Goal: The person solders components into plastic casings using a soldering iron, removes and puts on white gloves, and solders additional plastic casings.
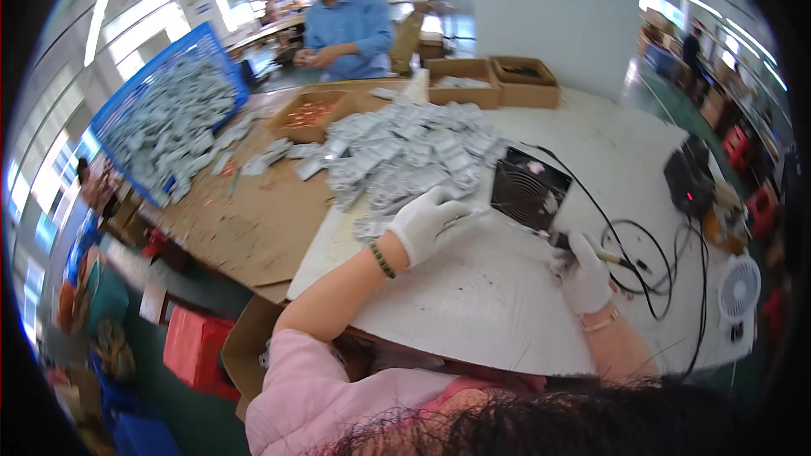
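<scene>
My left hand (429, 224), in a white glove, reaches over the white tabletop at the near edge of a heap of pale grey-white flat parts (405, 148). Its fingers are drawn together toward the right; a small pale thing seems to be at their tips, too blurred to name. In my right hand (583, 274), also gloved, is a soldering iron (559, 240) with a dark grip, its tip pointing left toward the left hand. A black square fan (530, 188) with a round grille lies just beyond both hands.
A black power unit (691, 177) with a red light stands at the right, black cables (655, 287) looping beside it. Near the right edge is a small white fan (740, 287). Cardboard boxes (463, 95), a copper-coloured-parts box (311, 114) and a blue basket (211, 46) stand farther back. Beyond, a person (351, 29) works.
</scene>
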`<action>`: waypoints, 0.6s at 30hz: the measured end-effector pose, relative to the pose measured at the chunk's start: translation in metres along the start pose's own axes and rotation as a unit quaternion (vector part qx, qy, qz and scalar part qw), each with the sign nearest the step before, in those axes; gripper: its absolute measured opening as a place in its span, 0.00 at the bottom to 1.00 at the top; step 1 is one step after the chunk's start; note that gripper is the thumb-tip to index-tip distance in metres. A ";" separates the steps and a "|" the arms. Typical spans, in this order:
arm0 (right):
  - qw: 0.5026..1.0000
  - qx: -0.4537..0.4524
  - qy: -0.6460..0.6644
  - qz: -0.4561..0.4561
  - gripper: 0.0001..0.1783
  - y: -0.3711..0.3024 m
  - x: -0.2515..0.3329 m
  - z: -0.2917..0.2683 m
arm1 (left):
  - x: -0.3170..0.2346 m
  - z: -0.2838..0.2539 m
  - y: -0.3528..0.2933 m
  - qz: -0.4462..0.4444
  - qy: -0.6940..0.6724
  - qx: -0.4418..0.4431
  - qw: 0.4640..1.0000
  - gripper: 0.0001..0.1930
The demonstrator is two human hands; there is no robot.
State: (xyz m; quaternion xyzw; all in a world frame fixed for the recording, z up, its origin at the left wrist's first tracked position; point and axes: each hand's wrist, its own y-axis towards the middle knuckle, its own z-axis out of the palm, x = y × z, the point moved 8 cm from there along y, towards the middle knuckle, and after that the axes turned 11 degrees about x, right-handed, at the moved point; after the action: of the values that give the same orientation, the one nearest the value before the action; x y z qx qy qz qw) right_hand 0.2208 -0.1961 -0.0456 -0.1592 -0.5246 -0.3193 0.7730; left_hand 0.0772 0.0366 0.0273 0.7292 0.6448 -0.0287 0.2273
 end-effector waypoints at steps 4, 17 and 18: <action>1.000 0.004 -0.005 -0.016 0.14 0.004 0.002 0.002 | -0.026 0.028 0.001 0.093 0.008 0.063 0.994 0.16; 0.999 0.015 -0.047 -0.005 0.13 0.000 0.010 0.015 | 0.012 0.040 0.000 -0.150 -0.216 0.120 0.957 0.21; 0.999 0.014 -0.041 0.003 0.12 0.000 0.009 0.016 | 0.013 0.036 0.000 -0.143 -0.257 0.085 0.952 0.24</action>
State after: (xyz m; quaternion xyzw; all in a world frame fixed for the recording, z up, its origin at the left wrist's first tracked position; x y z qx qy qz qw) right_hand 0.2114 -0.1897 -0.0307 -0.1634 -0.5599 -0.3026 0.7538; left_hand 0.0883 0.0356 -0.0098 0.6139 0.6573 -0.3020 0.3161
